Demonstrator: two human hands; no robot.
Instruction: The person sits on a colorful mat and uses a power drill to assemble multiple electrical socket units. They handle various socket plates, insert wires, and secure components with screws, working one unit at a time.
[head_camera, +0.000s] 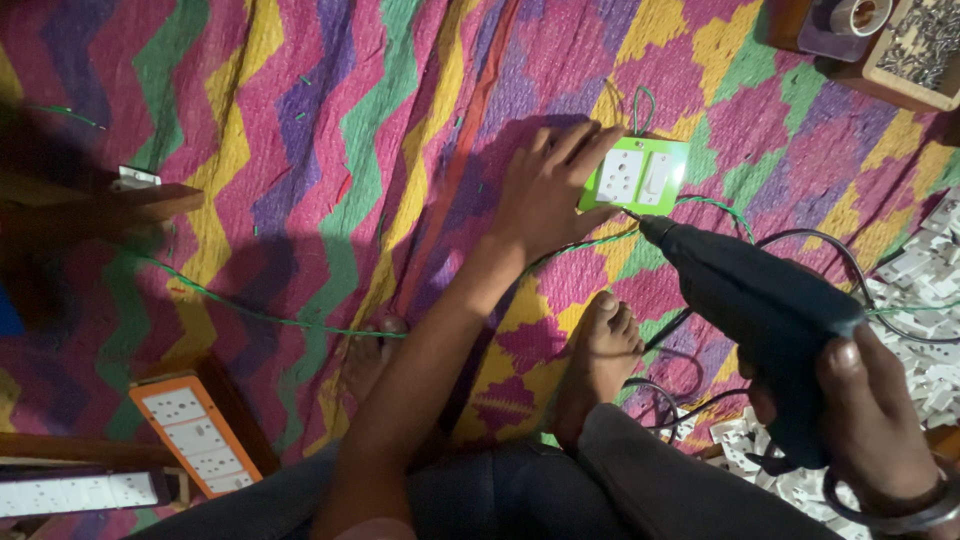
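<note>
A green switch plate (673, 158) with a white socket and a white switch lies on the zigzag-patterned cloth (330, 140). My left hand (548, 190) rests flat on the cloth with its fingers pressing the plate's left edge. My right hand (875, 420) grips the handle of a dark power drill (760, 300), whose bit tip touches the plate's lower edge. A thin green wire (250, 312) runs from the plate leftward across the cloth. My bare feet (598, 355) lie just below the plate.
An orange-framed board with white sockets (195, 435) lies at lower left beside another white socket strip (75, 492). A heap of white switch parts (925, 290) sits at right. A tray of screws (920, 40) and a tape roll (858, 15) stand at top right. A black cord (800, 240) loops near the drill.
</note>
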